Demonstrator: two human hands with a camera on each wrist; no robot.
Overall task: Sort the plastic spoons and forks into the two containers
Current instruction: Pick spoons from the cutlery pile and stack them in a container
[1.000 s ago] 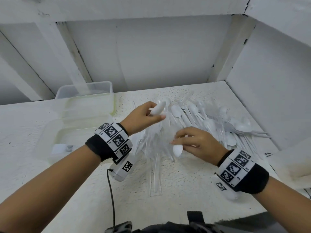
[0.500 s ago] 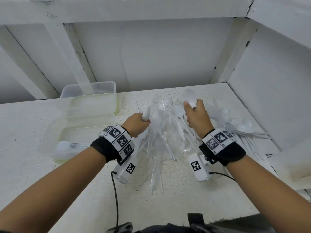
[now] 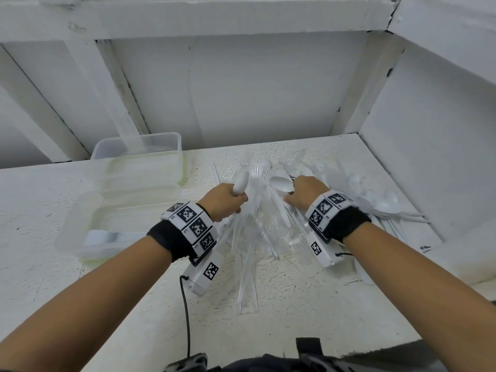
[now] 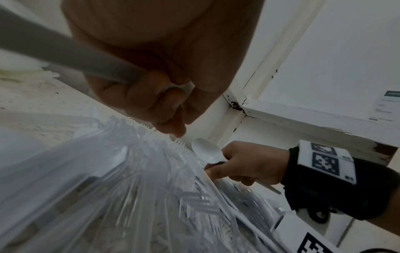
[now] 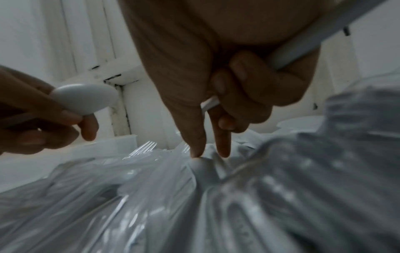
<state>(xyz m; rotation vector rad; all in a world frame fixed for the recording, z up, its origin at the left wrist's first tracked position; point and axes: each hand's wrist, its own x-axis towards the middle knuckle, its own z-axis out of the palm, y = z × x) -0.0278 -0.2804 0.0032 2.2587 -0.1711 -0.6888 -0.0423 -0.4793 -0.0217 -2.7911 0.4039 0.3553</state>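
A heap of clear plastic forks (image 3: 257, 221) and white spoons (image 3: 386, 204) lies on the white shelf. My left hand (image 3: 228, 201) grips a white spoon (image 3: 240, 183) by the handle, bowl up, over the heap's left side. The left wrist view shows those fingers (image 4: 138, 95) curled round the handle (image 4: 65, 49). My right hand (image 3: 303, 190) grips another white spoon (image 3: 281, 183), with its bowl pointing left. In the right wrist view two of its fingertips (image 5: 195, 152) reach down to the heap (image 5: 205, 196) while the others hold the handle (image 5: 303, 42).
Two clear containers stand left of the heap: a far one (image 3: 139, 146) and a near one (image 3: 80, 210) with a few forks (image 3: 107, 236) in it. White walls close in at the back and right. A cable (image 3: 186, 312) hangs from the left wrist camera.
My right hand has carried its spoon from the heap's near side to the far side and has come down onto the heap. My left hand has stayed in place, its spoon now upright.
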